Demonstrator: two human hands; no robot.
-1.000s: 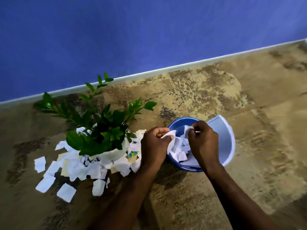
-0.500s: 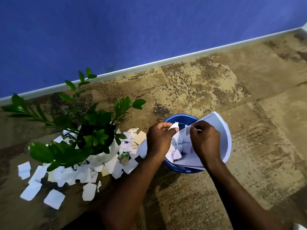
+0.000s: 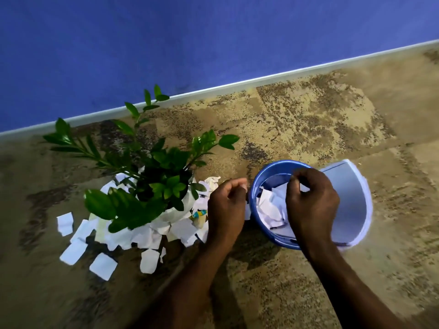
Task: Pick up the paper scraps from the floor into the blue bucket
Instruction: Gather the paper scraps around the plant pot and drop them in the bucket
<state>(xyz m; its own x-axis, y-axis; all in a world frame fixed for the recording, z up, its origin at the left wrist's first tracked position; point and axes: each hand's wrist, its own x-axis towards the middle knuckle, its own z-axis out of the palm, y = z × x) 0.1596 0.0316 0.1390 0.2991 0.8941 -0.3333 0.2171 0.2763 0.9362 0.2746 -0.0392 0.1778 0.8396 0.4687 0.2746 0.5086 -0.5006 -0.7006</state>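
Note:
The blue bucket (image 3: 273, 170) stands on the floor right of centre, with crumpled white paper scraps (image 3: 270, 207) inside it. My right hand (image 3: 311, 200) hovers over the bucket's mouth, fingers loosely curled, and I see no paper in it. Just left of the rim, my left hand (image 3: 225, 205) is also loosely curled and holds nothing. Several white scraps (image 3: 104, 265) lie scattered on the floor to the left, around and under a potted plant.
A green leafy plant (image 3: 152, 186) in a white pot (image 3: 180, 210) stands among the scraps. A curved stack of white sheets (image 3: 344, 205) leans in the bucket's right side. Behind runs a blue wall (image 3: 213, 43) with a white skirting.
Both hands held scraps over the bucket before; the scraps now lie in it. My left hand has drawn back left, off the rim.

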